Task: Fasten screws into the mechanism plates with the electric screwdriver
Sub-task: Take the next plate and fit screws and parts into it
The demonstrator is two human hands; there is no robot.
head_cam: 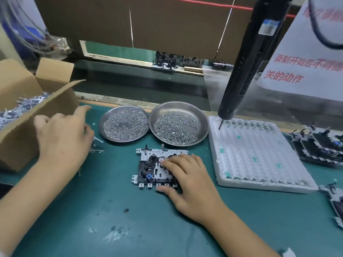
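A white mechanism plate (148, 168) with black parts and a small blue piece lies on the green mat in the middle. My right hand (187, 175) rests on its right half, fingers spread flat across it. My left hand (63, 136) hovers to the left beside a cardboard box, fingers loosely curled over a small metal part (96, 145); whether it grips the part I cannot tell. The black electric screwdriver (241, 71) hangs unheld at the right, its bit tip over the white tray. Two round steel dishes (124, 123) (178, 123) hold many small screws.
An open cardboard box (27, 112) with metal parts stands at the left. A white foam tray (259, 154) lies at the right, with finished mechanisms (319, 145) stacked beyond it. A paper sign (306, 52) with red writing stands behind. The conveyor runs along the back.
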